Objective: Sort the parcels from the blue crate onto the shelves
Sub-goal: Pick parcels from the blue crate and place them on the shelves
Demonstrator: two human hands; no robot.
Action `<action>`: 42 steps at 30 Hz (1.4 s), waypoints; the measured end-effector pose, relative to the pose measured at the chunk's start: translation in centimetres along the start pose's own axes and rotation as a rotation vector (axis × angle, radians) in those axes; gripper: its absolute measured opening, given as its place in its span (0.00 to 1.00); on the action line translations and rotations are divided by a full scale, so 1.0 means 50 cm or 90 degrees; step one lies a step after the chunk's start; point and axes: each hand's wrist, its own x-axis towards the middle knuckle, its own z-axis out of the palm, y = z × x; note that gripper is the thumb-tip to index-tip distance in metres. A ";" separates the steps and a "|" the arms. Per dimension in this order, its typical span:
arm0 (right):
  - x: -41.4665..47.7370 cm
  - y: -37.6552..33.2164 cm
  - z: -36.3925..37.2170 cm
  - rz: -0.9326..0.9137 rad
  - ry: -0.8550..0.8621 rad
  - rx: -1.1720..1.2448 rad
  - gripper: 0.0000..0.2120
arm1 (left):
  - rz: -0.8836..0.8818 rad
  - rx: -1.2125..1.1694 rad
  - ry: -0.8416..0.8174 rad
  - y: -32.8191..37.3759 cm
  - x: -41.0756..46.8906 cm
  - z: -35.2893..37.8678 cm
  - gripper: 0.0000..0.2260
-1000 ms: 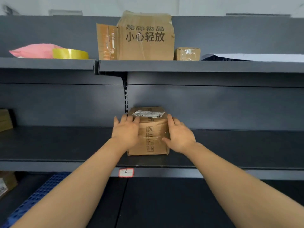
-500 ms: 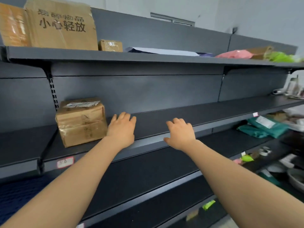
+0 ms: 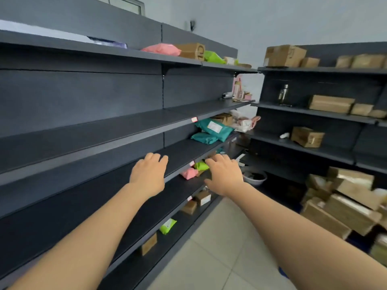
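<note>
While both arms stretch forward beside the shelves [image 3: 83, 132], left hand [image 3: 148, 176] and right hand [image 3: 223, 174] hang palm-down, each grip loosely spread.

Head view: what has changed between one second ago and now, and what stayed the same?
The left hand and right hand let go of the cardboard box they held on a shelf. The view then swung right, so that box is out of sight and a pile of boxes appeared. Unchanged: both hands stay stretched forward before the shelves, now open and empty.
</note>
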 end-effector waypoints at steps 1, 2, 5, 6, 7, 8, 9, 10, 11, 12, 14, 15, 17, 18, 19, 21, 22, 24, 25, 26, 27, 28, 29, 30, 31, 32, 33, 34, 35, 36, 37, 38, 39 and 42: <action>-0.017 0.046 0.008 0.015 -0.006 -0.010 0.24 | 0.015 -0.012 -0.002 0.050 0.015 0.008 0.27; -0.034 0.089 0.015 0.032 -0.010 -0.018 0.25 | 0.033 -0.020 -0.005 0.097 0.030 0.017 0.26; -0.086 0.216 0.036 0.083 -0.029 -0.032 0.23 | 0.091 -0.041 -0.020 0.233 0.073 0.043 0.24; -0.103 0.261 0.043 0.104 -0.038 -0.035 0.23 | 0.116 -0.050 -0.020 0.282 0.090 0.052 0.23; -0.118 0.303 0.050 0.125 -0.044 -0.037 0.22 | 0.140 -0.057 -0.018 0.326 0.107 0.059 0.22; -0.132 0.343 0.058 0.145 -0.049 -0.042 0.22 | 0.161 -0.066 -0.017 0.368 0.123 0.065 0.22; -0.144 0.384 0.065 0.167 -0.054 -0.049 0.23 | 0.181 -0.073 -0.016 0.412 0.140 0.070 0.23; -0.156 0.423 0.071 0.190 -0.059 -0.053 0.23 | 0.199 -0.078 -0.019 0.455 0.158 0.075 0.24; -0.166 0.461 0.078 0.211 -0.065 -0.055 0.24 | 0.214 -0.084 -0.022 0.495 0.176 0.081 0.25; -0.175 0.499 0.085 0.232 -0.072 -0.054 0.25 | 0.231 -0.089 -0.024 0.535 0.195 0.089 0.25; -0.193 0.569 0.098 0.269 -0.087 -0.051 0.25 | 0.261 -0.107 -0.035 0.610 0.234 0.106 0.25; -0.199 0.603 0.107 0.287 -0.096 -0.052 0.24 | 0.275 -0.118 -0.042 0.645 0.253 0.114 0.25; -0.208 0.672 0.124 0.321 -0.112 -0.051 0.23 | 0.305 -0.136 -0.048 0.720 0.296 0.135 0.26; -0.210 0.707 0.132 0.339 -0.119 -0.051 0.22 | 0.320 -0.143 -0.050 0.758 0.318 0.143 0.26; -0.210 0.741 0.140 0.356 -0.125 -0.054 0.22 | 0.335 -0.148 -0.050 0.794 0.341 0.151 0.26; -0.207 0.807 0.153 0.382 -0.139 -0.065 0.23 | 0.359 -0.164 -0.056 0.865 0.386 0.163 0.25; -0.203 0.839 0.159 0.393 -0.146 -0.069 0.23 | 0.370 -0.173 -0.063 0.899 0.410 0.170 0.25; -0.194 0.902 0.172 0.416 -0.156 -0.068 0.24 | 0.392 -0.190 -0.077 0.965 0.456 0.182 0.25; -0.189 0.935 0.179 0.426 -0.161 -0.070 0.23 | 0.403 -0.197 -0.080 0.998 0.479 0.188 0.24; -0.184 0.965 0.187 0.436 -0.167 -0.073 0.23 | 0.411 -0.204 -0.084 1.029 0.499 0.194 0.25; -0.181 0.996 0.196 0.446 -0.172 -0.074 0.23 | 0.419 -0.211 -0.088 1.060 0.519 0.200 0.25; -0.179 1.027 0.205 0.455 -0.178 -0.070 0.23 | 0.427 -0.215 -0.092 1.090 0.537 0.206 0.25; -0.178 1.057 0.214 0.463 -0.188 -0.067 0.24 | 0.435 -0.217 -0.098 1.119 0.554 0.210 0.25; -0.177 1.086 0.222 0.470 -0.199 -0.064 0.24 | 0.443 -0.217 -0.105 1.147 0.570 0.216 0.26; -0.176 1.115 0.230 0.478 -0.205 -0.061 0.24 | 0.448 -0.216 -0.107 1.174 0.585 0.222 0.27; -0.176 1.155 0.243 0.488 -0.212 -0.057 0.24 | 0.452 -0.215 -0.107 1.213 0.606 0.234 0.27; -0.177 1.184 0.251 0.491 -0.215 -0.054 0.24 | 0.453 -0.214 -0.113 1.240 0.621 0.242 0.28; -0.176 1.199 0.256 0.490 -0.222 -0.054 0.24 | 0.451 -0.215 -0.120 1.252 0.631 0.245 0.28; -0.176 1.230 0.265 0.489 -0.227 -0.054 0.23 | 0.453 -0.213 -0.127 1.281 0.646 0.254 0.28; -0.177 1.266 0.278 0.488 -0.230 -0.053 0.22 | 0.453 -0.210 -0.130 1.315 0.663 0.267 0.28; -0.178 1.301 0.290 0.488 -0.236 -0.050 0.22 | 0.450 -0.210 -0.134 1.347 0.678 0.279 0.28; -0.178 1.336 0.300 0.489 -0.243 -0.049 0.22 | 0.444 -0.211 -0.144 1.379 0.693 0.290 0.28; -0.178 1.373 0.311 0.487 -0.249 -0.046 0.22 | 0.437 -0.212 -0.153 1.410 0.707 0.300 0.27; -0.177 1.467 0.339 0.483 -0.270 -0.035 0.25 | 0.410 -0.219 -0.180 1.491 0.743 0.329 0.26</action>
